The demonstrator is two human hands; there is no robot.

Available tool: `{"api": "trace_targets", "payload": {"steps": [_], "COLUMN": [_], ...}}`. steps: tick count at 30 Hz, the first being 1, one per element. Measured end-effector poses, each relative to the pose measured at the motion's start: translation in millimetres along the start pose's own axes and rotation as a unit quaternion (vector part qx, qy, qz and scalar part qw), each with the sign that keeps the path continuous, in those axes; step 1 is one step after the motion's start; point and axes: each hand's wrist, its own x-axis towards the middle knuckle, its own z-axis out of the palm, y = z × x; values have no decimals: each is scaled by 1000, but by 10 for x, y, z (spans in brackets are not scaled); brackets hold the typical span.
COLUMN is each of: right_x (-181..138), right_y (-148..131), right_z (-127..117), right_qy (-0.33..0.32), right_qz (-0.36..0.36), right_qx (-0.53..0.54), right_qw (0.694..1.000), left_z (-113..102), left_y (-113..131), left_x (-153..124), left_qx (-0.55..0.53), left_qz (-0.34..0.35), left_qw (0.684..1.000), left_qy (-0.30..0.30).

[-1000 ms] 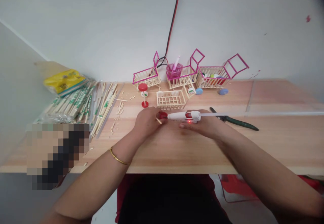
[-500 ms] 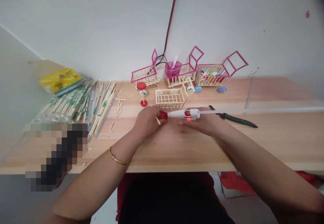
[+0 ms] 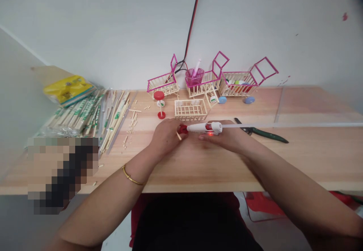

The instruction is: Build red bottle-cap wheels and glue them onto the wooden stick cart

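My right hand (image 3: 224,135) is closed around a white hot glue gun (image 3: 202,127) with a small red light. A long clear glue stick (image 3: 272,125) sticks out of its back end. The gun's tip meets a red bottle cap (image 3: 183,129), pinched in the fingers of my left hand (image 3: 167,136). From that same hand a short wooden stick (image 3: 179,135) juts out toward me. Just beyond my hands stands a small basket cart (image 3: 190,111) of bare sticks. Left of it is a pair of red caps (image 3: 161,115) joined by a stick.
Three stick carts with pink trim (image 3: 238,84) line the wall, one carrying a pink cup (image 3: 194,77). Green-handled pliers (image 3: 269,134) lie to the right. Chopsticks (image 3: 116,118), wrapped bundles (image 3: 70,120), a yellow packet (image 3: 68,90) and cut bits occupy the left. A blurred-out patch (image 3: 62,175) covers the near left corner.
The glue gun has shifted very slightly left, its tip staying at the red cap. Both hands otherwise keep their places.
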Motion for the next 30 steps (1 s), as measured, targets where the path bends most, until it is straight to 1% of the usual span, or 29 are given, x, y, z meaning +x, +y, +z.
{"api": "trace_targets", "payload": {"steps": [4,9,17,30], "right_x": [9,5,-11,14], "right_y": [14,34,30,33], "right_z": [5,2,8,50], "right_qy": [12,18,13,12], "right_qz": [-10,-6,5,6], "right_qx": [-8,-11,-18,13], "right_qw": [1000,1000,1000,1000], "left_z": [2,-2,-1,13], "left_y": [7,15,0,-1], "left_x": [-2,1,4,7], "left_qx": [2,-1,3,10], "left_qz": [-6,-12,-11,-4], "left_qw": [1000,1000,1000,1000], "left_qy": [2,0,-2,3]}}
